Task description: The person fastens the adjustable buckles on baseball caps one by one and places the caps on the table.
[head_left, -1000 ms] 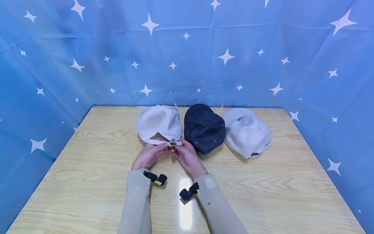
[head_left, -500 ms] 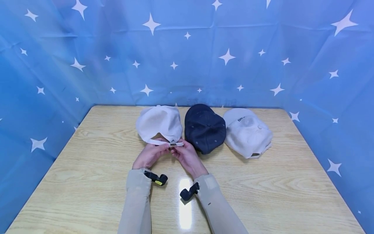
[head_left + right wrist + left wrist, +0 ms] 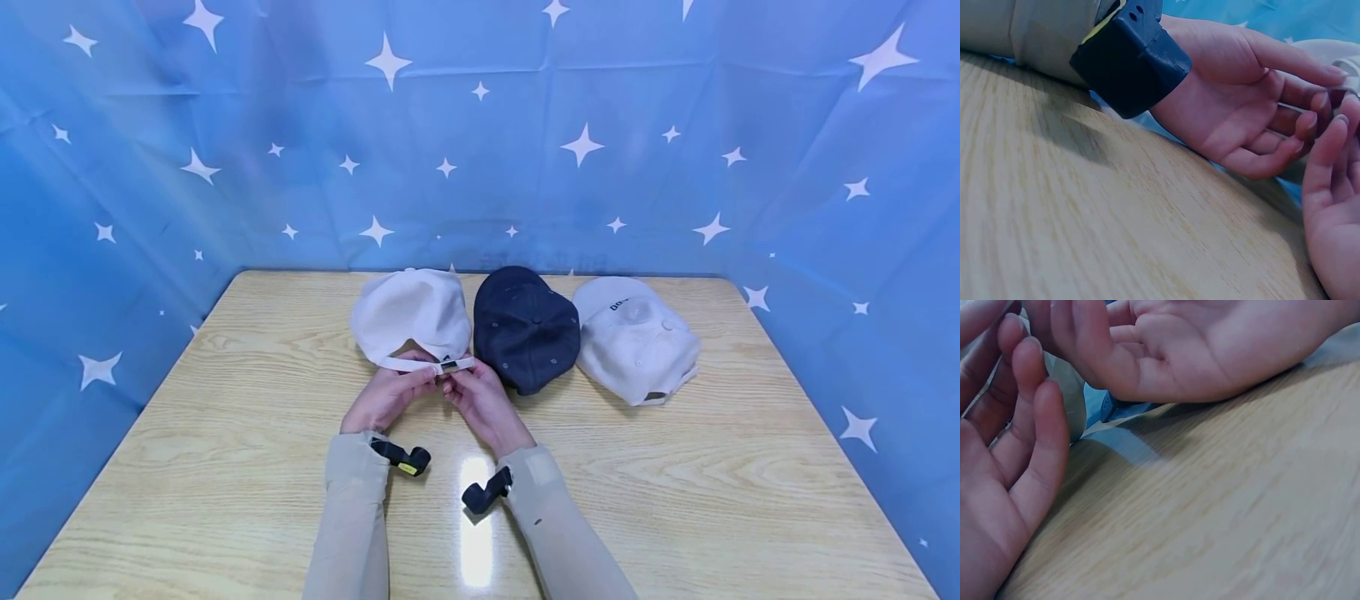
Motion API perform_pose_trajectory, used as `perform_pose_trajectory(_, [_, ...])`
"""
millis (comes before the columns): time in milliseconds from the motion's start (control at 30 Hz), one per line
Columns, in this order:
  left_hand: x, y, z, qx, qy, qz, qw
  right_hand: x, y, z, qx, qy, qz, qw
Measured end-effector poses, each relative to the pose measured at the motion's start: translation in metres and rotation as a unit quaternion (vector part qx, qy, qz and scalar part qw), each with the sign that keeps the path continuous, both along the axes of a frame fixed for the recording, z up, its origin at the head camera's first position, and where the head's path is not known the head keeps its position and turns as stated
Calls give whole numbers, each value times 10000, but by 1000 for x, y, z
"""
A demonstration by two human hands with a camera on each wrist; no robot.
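A white baseball cap (image 3: 411, 310) lies at the back of the table, its rear opening and adjustment strap (image 3: 405, 364) toward me. My left hand (image 3: 384, 400) pinches the strap left of its small metal buckle (image 3: 450, 366). On the other side, my right hand (image 3: 486, 408) pinches the strap end with thumb and fingers. The two hands nearly meet under the buckle. In the left wrist view the fingertips of my left hand (image 3: 1010, 462) cover most of the strap. The right wrist view shows my left thumb (image 3: 1310, 65) against the strap at the frame's edge.
A dark navy cap (image 3: 527, 337) lies just right of the white one, close to my right fingers. Further right is an off-white cap (image 3: 637, 346) with dark lettering. A blue star-patterned cloth (image 3: 480, 200) hangs behind the wooden table (image 3: 675, 492).
The strap's right end and the buckle have risen slightly and shifted a little right in my fingers. The white cap has moved slightly right. The other two caps have not moved.
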State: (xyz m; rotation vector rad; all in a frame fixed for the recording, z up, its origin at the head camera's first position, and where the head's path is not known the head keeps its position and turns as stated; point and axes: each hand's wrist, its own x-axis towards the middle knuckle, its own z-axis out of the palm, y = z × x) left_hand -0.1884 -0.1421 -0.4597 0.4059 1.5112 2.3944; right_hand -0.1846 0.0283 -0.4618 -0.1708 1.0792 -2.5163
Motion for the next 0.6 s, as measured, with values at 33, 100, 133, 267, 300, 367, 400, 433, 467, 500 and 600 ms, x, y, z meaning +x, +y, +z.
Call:
perform_pose_trajectory(33, [0, 0, 0, -9, 4, -5, 10000, 0, 0, 0, 5, -7, 1, 10000])
perform_pose_trajectory(100, [-1, 0, 0, -33, 23, -15, 10000, 0, 0, 0, 4, -16, 5, 10000])
perform_pose_trajectory(133, [-1, 0, -1, -33, 40, -21, 10000, 0, 0, 0, 5, -13, 9, 10000])
perform_pose_trajectory(267, [-1, 0, -1, 10, 137, -65, 9999, 0, 0, 0, -26, -24, -6, 10000])
perform_pose_trajectory(300, [-1, 0, -1, 38, 152, -85, 9998, 0, 0, 0, -43, -34, -14, 10000])
perform_pose_trajectory(367, [-1, 0, -1, 88, 146, -127, 9998, 0, 0, 0, -72, -56, -37, 10000])
perform_pose_trajectory(400, [-1, 0, 0, 116, 135, -149, 9997, 0, 0, 0, -86, -68, -44, 9999])
perform_pose_trajectory(433, [-1, 0, 0, 121, 123, -162, 9997, 0, 0, 0, -101, -81, -49, 9999])
perform_pose_trajectory(467, [-1, 0, 0, 123, 108, -168, 9997, 0, 0, 0, -113, -98, -55, 9999])
perform_pose_trajectory(500, [-1, 0, 1, 121, 89, -171, 9997, 0, 0, 0, -121, -104, -56, 9999])
perform_pose_trajectory(600, [0, 0, 1, 128, 56, -180, 9997, 0, 0, -1, -149, -136, -53, 9998])
